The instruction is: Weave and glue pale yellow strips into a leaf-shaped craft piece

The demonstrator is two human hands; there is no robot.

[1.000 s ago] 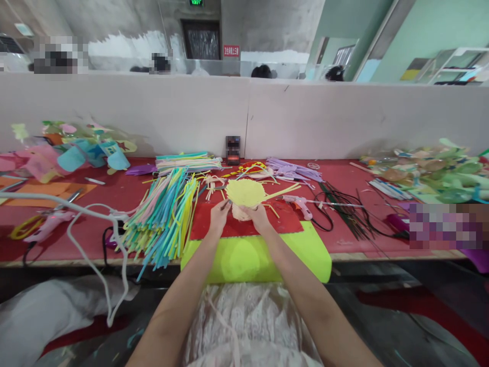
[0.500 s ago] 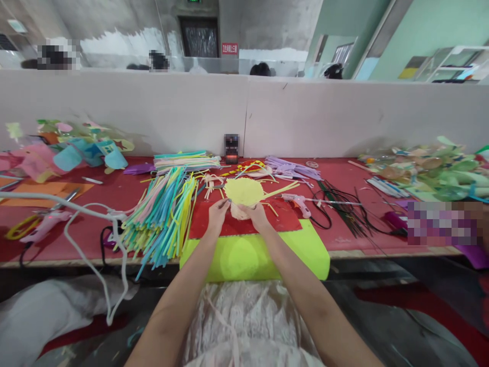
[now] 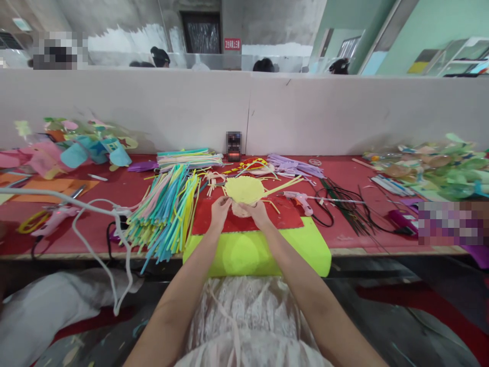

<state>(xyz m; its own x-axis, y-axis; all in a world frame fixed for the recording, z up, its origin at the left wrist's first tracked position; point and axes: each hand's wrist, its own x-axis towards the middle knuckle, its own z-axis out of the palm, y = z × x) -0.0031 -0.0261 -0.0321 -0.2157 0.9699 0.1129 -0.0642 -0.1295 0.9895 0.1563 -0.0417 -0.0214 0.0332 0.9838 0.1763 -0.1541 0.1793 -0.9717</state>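
Note:
Between my hands is a pale yellow round piece (image 3: pixel 244 188) with a scalloped edge, its material too small to make out. A pale pink ruffled piece (image 3: pixel 240 209) shows just under its near edge. My left hand (image 3: pixel 220 210) pinches the near left edge of the yellow piece. On the near right edge, the fingers of my right hand (image 3: pixel 255 213) are closed, with the thumb on top. Both hands are above a red sheet (image 3: pixel 278 216), which lies over a bright yellow-green mat (image 3: pixel 301 250). Thin yellow strips (image 3: pixel 284 186) stick out to the right.
Left of my hands lies a big heap of coloured fuzzy sticks (image 3: pixel 164 214). A pink glue gun (image 3: pixel 301 200) rests on the right, near dark green stems (image 3: pixel 344 209). Another glue gun (image 3: pixel 57 219) and a white bent frame (image 3: pixel 122 265) are at the left. A pale partition (image 3: pixel 153 107) stands behind.
The whole view has shifted slightly right and up. My hands keep the same hold on the yellow round piece, with little visible movement.

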